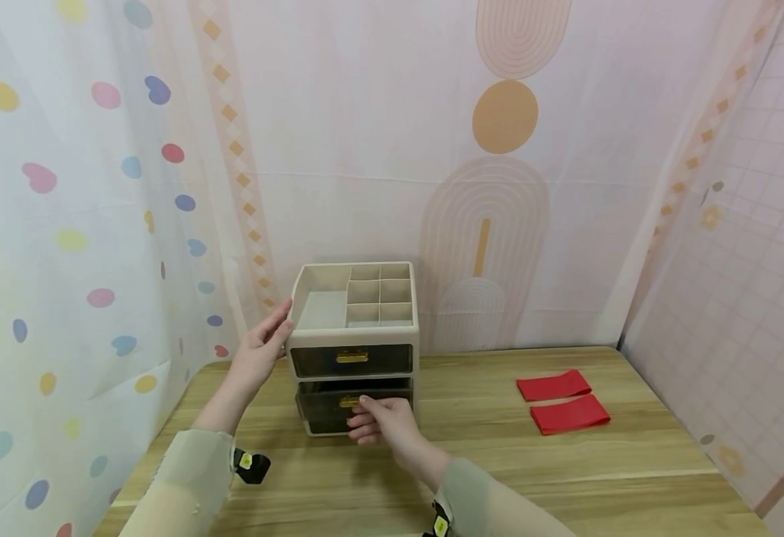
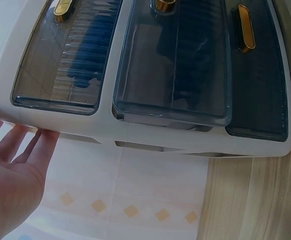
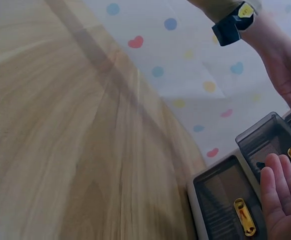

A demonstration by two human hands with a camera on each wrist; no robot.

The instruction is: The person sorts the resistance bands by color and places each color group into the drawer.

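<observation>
Two hands meet the cream plastic drawer organiser [image 1: 353, 347] mid-table: left hand [image 1: 262, 350] flat on its left side, right hand [image 1: 381, 422] curled at the lower smoky drawer [image 1: 338, 409], gold handle hidden.

Cream organizer [image 1: 353, 328], apparently gold handles [image 1: 352, 357]

We saw bright, even, soft light; faint shadows; head view sharp; wrist views showed fisheye bending and near-field blur.

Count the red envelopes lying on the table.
2: both on the wooden table right of the drawer organizer, one red envelope farther back, the other just in front.
</observation>
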